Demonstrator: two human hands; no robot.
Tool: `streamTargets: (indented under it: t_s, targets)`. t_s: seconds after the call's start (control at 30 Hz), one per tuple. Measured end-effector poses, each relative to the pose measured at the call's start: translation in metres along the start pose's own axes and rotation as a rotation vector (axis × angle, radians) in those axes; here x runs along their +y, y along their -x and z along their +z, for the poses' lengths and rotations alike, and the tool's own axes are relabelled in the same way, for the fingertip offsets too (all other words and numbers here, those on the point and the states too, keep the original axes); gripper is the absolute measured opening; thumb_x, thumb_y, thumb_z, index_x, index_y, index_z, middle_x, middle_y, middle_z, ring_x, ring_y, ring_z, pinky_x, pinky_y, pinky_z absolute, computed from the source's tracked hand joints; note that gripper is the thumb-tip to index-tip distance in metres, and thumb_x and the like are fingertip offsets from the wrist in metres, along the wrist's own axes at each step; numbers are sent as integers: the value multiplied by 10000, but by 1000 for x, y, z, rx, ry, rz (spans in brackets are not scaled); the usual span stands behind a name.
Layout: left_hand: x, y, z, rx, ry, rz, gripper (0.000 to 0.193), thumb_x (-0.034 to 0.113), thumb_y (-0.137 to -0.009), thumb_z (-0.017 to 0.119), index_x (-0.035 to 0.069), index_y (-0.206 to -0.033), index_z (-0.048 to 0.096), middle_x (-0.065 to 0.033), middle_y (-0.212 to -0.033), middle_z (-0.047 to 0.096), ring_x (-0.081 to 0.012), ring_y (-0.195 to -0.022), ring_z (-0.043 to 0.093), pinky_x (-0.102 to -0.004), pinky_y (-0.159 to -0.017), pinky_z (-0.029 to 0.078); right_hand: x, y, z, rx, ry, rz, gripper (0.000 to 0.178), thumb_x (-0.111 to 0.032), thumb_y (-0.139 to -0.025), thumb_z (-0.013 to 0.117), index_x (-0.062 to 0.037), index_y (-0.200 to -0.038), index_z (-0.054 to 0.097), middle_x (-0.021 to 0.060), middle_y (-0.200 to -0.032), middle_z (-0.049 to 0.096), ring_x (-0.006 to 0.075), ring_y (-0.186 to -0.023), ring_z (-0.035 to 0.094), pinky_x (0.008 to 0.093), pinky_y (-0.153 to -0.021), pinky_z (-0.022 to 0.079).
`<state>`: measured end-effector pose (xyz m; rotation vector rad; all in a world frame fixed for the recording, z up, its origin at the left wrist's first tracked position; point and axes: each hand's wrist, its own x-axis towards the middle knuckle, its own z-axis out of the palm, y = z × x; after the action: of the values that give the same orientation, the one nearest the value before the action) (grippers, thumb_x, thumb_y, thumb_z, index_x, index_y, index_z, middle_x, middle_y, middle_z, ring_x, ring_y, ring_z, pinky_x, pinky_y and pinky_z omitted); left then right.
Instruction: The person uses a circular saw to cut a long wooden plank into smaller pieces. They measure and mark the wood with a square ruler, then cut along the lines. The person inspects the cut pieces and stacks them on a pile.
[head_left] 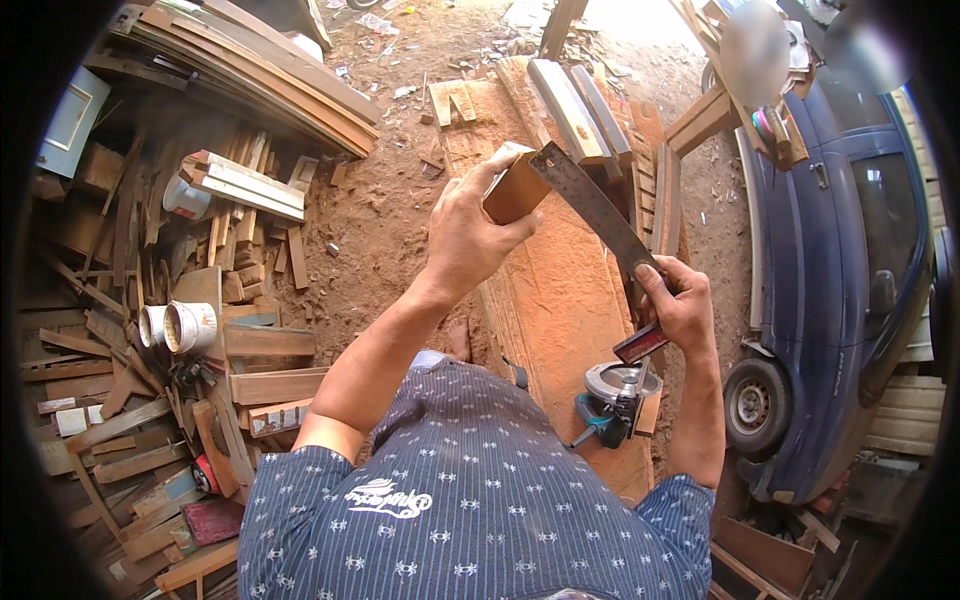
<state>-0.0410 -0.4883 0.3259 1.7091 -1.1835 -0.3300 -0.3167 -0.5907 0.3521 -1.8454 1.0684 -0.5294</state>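
On the left, two white buckets (pixel 190 328) lie side by side among wood offcuts (pixel 268 342), mouths tipped toward the viewer; what they hold cannot be made out. Farther back, another white bucket (pixel 184 198) stands partly under pale boards (pixel 250 185), its inside hidden.

Above the sawdust-covered desk (pixel 560 290), the left hand (pixel 472 225) pinches a wooden block (pixel 515 192) between thumb and fingers. The block tilts, its upper end leaning right; the fingers cover too much to tell its long axis. The right hand (pixel 680 305) is closed around a try square (pixel 598 208), thumb on the blade. The blade slants up and left to the block's upper right corner, while the reddish handle points down-left, above a circular saw (pixel 612 398).
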Motion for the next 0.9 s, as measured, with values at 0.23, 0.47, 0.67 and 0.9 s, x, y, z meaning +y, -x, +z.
streamTargets:
  t_s: [0.23, 0.47, 0.67, 0.9]
  targets:
    - [4, 1, -3, 6, -7, -9, 705, 248, -751, 851, 93, -1374, 561, -154, -1201, 667, -222, -1103, 660, -373, -963, 529, -5, -3, 2, 15, 25, -36, 303, -275, -951, 706, 13, -1045, 716, -27, -626, 616, 19, -533, 534, 201, -476, 409]
    - [-2, 1, -6, -12, 29, -31, 711, 248, -751, 851, 77, -1374, 555, -166, -1222, 653, -232, -1115, 656, -382, -968, 532, -15, -5, 3, -2, 39, 54, 280, -231, -927, 713, 15, -1061, 727, -9, -650, 610, 60, -606, 552, 244, -564, 430]
    - [-1, -11, -20, -199, -63, -110, 935, 420, -689, 885, 62, -1446, 471, -216, -1358, 558, -284, -1223, 587, -431, -1034, 489, -5, -8, 3, -18, 47, -19, 283, -250, -951, 705, 16, -1046, 718, -31, -637, 615, 22, -543, 534, 204, -489, 411]
    - [15, -58, -54, -640, -279, -142, 1101, 630, -608, 843, 72, -1465, 436, -271, -1345, 493, -412, -1299, 491, -474, -1086, 418, 5, -14, 7, -64, 75, -24, 265, -232, -953, 700, 17, -1043, 713, -27, -644, 616, 34, -522, 532, 208, -479, 412]
